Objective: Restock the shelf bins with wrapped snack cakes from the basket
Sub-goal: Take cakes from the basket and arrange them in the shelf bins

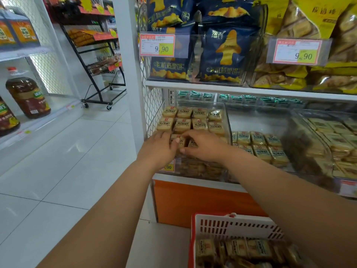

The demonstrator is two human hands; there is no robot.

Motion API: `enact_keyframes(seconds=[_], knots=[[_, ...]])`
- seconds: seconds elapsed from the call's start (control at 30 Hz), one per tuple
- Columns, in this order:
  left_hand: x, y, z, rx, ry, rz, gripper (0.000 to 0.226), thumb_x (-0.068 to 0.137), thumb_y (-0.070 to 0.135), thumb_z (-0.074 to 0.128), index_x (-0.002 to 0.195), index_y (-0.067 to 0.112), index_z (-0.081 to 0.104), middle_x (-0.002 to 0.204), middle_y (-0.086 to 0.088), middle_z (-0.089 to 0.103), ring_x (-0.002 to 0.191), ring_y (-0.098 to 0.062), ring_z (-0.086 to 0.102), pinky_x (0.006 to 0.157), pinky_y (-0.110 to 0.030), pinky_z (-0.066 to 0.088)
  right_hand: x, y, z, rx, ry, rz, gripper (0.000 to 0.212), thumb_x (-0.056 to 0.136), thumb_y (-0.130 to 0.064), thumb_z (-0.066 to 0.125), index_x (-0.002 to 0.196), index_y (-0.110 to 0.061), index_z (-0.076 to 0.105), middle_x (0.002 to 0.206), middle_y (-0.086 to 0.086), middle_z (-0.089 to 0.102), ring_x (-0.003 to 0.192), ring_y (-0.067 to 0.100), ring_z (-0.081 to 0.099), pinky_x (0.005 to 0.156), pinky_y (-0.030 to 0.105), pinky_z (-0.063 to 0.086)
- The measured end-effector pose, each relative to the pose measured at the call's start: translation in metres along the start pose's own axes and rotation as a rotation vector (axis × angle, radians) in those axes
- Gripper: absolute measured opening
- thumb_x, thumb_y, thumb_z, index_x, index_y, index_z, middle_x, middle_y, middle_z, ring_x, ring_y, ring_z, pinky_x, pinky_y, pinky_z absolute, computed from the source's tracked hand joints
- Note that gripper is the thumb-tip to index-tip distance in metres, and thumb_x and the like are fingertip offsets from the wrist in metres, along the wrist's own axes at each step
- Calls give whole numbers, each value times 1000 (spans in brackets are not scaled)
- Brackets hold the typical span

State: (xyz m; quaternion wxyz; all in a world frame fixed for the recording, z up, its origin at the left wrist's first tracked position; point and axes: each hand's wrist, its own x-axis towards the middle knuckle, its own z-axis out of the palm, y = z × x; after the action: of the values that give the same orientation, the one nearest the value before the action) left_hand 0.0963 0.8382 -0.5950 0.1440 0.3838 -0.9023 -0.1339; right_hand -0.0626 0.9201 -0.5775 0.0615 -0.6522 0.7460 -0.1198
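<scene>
Head view: hands (181,147) arrange snack cakes (190,118) below "9.90" tags (157,45).

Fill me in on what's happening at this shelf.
A person is restocking a clear shelf bin with wrapped snack cakes. Both hands are over the bin's front row: the left hand and right hand are setting cakes into place. The red-and-white basket on the floor below holds more cakes.
</scene>
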Motion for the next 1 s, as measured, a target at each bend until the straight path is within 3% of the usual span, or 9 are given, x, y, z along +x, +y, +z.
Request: enact_keyframes(seconds=[0.1,0.23,0.3,0.4,0.5,0.63,0.77,0.9,1.0], knots=[[-3,-3,-2,53,-45,32,57,101,51,37,154,34,24,156,-9,31,141,-30,31,112,-42,30,-4,0,-4,54,-3,-31,66,88,-55,62,145,-30,39,141,-2,52,127,22,49,106,39,39],[-7,-4,5,201,-11,90,53,101,52,36,152,38,27,159,-3,24,144,-28,23,116,-41,23,-10,17,-19,-157,27,125,89,77,-77,55,146,-24,36,145,5,48,131,26,45,113,43,31],[-7,-1,9,213,-8,87,52,102,52,34,152,38,28,162,2,17,147,-30,17,117,-45,17,-16,24,-23,-200,-26,190,82,79,-79,48,140,-24,43,142,3,51,130,24,46,115,45,24],[-7,4,12,239,-12,75,52,103,51,29,152,37,25,164,5,16,149,-30,12,119,-47,11,-23,21,-22,-175,-81,129,61,90,-69,43,135,-29,50,138,-3,53,129,19,45,117,47,15],[-7,6,12,241,-34,65,51,103,51,25,152,38,23,165,4,13,150,-32,9,119,-50,8,-22,19,-23,-187,-117,64,62,94,-64,39,144,-28,41,149,-3,44,135,19,41,118,45,20],[-10,11,13,216,-33,102,58,98,64,23,152,45,17,165,6,5,151,-32,1,120,-55,2,-32,28,-27,-224,-51,109,80,87,-75,40,149,-27,31,156,-2,33,143,18,29,120,50,7],[-10,19,22,247,-34,159,59,96,68,24,151,49,17,164,9,12,151,-26,2,119,-60,3,-45,33,-19,-325,-50,136,73,92,-71,33,150,-28,32,160,-5,25,148,13,18,118,58,-2],[-10,30,22,279,-11,100,56,100,60,28,151,39,25,163,4,18,151,-26,5,117,-60,2,-66,30,-13,-221,169,85,65,95,-64,36,149,-28,35,158,-9,29,148,11,18,120,50,-3],[-20,41,26,237,81,156,55,100,52,38,150,30,33,161,-2,22,151,-27,8,118,-55,-2,-107,33,-11,-80,354,66,51,97,-53,44,142,-30,46,148,-9,46,140,11,34,119,41,7]])
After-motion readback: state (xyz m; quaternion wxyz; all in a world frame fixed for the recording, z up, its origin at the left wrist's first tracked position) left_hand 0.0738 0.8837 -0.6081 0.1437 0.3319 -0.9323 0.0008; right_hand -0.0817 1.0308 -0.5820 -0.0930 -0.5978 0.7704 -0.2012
